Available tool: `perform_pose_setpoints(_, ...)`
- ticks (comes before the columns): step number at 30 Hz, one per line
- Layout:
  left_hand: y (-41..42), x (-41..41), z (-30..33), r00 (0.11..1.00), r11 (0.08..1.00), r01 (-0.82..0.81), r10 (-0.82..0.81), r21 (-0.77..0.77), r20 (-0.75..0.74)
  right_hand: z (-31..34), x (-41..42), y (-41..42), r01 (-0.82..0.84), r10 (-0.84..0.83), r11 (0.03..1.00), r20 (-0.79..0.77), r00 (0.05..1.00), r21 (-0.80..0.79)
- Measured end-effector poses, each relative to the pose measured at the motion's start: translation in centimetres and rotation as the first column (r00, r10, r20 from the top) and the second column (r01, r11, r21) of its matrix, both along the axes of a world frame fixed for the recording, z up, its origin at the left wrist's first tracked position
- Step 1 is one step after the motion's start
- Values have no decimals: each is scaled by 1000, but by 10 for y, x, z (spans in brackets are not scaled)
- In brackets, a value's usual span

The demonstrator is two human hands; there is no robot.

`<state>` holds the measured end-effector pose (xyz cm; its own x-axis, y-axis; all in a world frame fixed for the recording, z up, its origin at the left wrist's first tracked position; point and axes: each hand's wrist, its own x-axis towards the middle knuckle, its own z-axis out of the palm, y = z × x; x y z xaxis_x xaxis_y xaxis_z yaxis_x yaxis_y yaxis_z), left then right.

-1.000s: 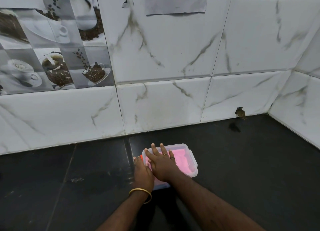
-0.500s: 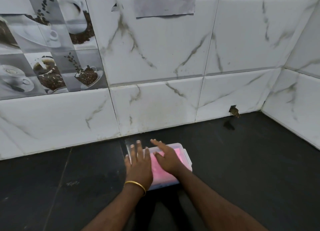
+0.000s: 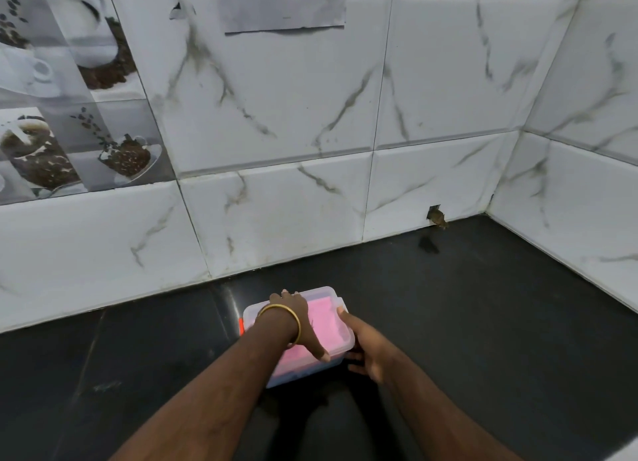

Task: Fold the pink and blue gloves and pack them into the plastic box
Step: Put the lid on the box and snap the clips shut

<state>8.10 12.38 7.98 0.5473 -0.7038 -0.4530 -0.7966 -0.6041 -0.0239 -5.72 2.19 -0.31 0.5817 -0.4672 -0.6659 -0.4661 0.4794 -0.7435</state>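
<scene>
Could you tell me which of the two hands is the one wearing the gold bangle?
The left hand, lying on top of the lid of the plastic box. Its wrist carries the gold bangle; the right hand, gripping the box's right side, has a bare wrist.

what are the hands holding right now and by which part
The clear plastic box with pink inside: right hand grips its right side; left hand presses flat on its lid.
</scene>
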Motion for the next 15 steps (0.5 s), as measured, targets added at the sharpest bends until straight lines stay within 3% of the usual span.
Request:
perform_pose_setpoints(4, -1, -1, -3, 1000, 1000, -16, 16, 9, -11, 1, 2, -1, 49, -49, 999, 37, 998, -19)
perform_pose_setpoints(9, -1, -1, -4, 998, 999, -49, 49, 10, -31, 7, 4, 4, 168, -143, 973, 163, 976, -155)
perform_pose_setpoints(15, -2, -1, -2, 998, 999, -51, 52, 12, -46, 9, 10, 7, 102, -62, 914, 113, 992, -392)
